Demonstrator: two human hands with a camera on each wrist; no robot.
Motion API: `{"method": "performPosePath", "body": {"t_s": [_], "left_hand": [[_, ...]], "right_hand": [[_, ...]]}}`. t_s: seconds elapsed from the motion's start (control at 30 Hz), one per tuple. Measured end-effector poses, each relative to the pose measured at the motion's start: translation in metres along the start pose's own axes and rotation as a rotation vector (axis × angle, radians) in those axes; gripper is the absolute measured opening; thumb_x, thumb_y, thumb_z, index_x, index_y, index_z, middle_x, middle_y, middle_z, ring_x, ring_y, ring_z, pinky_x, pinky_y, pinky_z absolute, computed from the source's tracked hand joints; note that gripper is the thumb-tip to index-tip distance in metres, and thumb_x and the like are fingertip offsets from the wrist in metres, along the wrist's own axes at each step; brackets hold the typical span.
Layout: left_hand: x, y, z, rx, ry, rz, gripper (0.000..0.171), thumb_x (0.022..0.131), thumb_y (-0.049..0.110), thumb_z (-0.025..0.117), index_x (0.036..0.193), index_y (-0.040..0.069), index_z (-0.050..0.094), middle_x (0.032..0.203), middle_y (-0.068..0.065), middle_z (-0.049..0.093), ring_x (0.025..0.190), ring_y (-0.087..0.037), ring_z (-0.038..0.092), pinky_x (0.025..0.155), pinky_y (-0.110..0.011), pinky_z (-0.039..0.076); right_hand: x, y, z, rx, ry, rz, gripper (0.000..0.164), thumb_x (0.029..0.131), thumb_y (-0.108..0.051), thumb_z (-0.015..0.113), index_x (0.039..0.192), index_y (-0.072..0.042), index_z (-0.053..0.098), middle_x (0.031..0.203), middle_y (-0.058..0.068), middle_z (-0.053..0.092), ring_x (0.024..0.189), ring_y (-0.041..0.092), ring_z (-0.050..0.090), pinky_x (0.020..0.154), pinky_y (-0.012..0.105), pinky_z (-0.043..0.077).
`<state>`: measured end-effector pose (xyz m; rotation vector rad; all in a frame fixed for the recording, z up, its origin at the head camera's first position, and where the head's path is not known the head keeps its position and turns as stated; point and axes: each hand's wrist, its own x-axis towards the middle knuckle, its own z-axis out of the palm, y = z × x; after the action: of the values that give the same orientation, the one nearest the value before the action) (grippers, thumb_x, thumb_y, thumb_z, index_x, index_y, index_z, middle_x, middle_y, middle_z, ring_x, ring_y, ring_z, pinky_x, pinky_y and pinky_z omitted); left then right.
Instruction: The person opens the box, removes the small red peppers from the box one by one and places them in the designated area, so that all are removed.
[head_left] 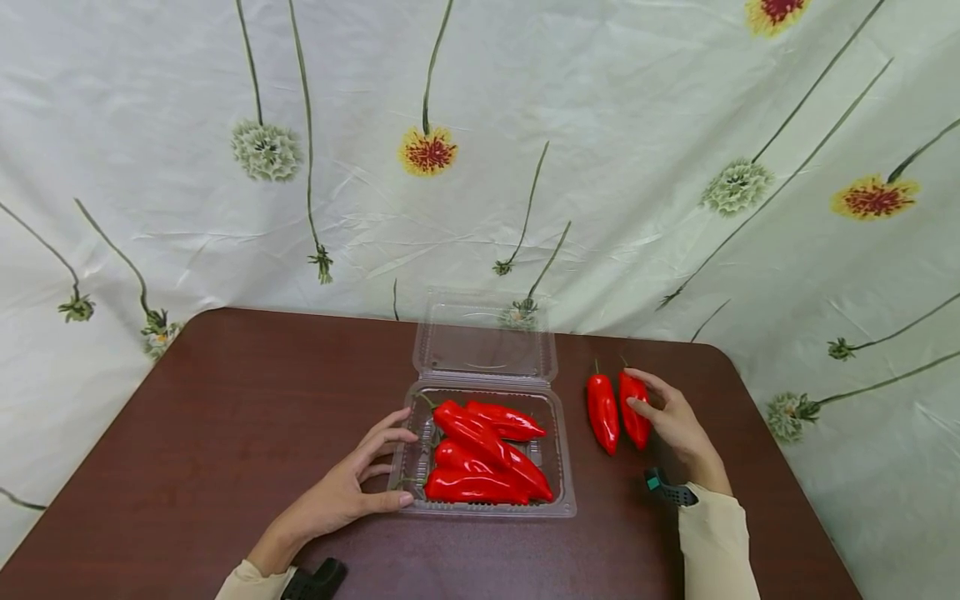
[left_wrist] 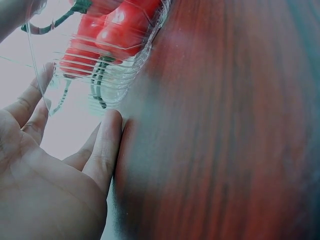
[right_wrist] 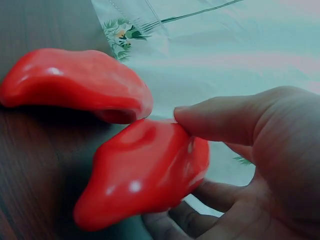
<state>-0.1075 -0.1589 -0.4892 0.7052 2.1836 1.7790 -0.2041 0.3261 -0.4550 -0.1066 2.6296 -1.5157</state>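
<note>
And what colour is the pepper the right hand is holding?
The pepper is shiny red, best seen in the right wrist view.

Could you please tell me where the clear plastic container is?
In the head view, the clear plastic container stands open on the table, between the left hand, at its left side, and two red peppers at its right.

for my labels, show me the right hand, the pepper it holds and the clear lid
Right hand point(head_left: 681, 427): head view, back of hand
Held pepper point(right_wrist: 142, 175): right wrist view, middle of body
Clear lid point(head_left: 484, 346): head view, middle panel
</note>
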Motion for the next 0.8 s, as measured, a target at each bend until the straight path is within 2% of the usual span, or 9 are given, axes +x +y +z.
{"method": "performPosePath", "body": {"t_s": [0.23,0.5,0.8], "left_hand": [[-0.0007,0.0012,0.0004,-0.007,-0.005,0.0,0.063,0.09,0.01,0.075,0.144,0.007,0.043,0.167,-0.005,0.012,0.138,-0.045,0.037,0.101,-0.025,0.045],[-0.0013,0.0015,0.0003,-0.009,-0.002,0.01,0.063,0.09,0.009,0.075,0.145,0.007,0.042,0.167,-0.006,0.012,0.138,-0.043,0.038,0.102,-0.026,0.045],[-0.0003,0.0019,0.0003,-0.001,0.001,0.019,0.062,0.089,0.008,0.075,0.143,0.006,0.043,0.166,-0.007,0.013,0.137,-0.04,0.039,0.101,-0.026,0.045]], "right_hand": [[0.0005,0.0021,0.0027,-0.027,-0.031,-0.008,0.052,0.101,-0.01,0.059,0.15,-0.006,0.043,0.15,0.024,0.045,0.129,0.044,0.048,0.087,0.032,0.051],[0.0019,0.0021,0.0046,-0.042,-0.026,-0.004,0.051,0.101,-0.01,0.057,0.15,-0.007,0.044,0.153,0.023,0.043,0.137,0.045,0.042,0.104,0.055,0.043],[0.0026,0.0014,0.0074,-0.038,-0.035,0.004,0.053,0.101,-0.011,0.057,0.152,-0.008,0.041,0.154,0.024,0.041,0.138,0.047,0.04,0.106,0.06,0.041]]}}
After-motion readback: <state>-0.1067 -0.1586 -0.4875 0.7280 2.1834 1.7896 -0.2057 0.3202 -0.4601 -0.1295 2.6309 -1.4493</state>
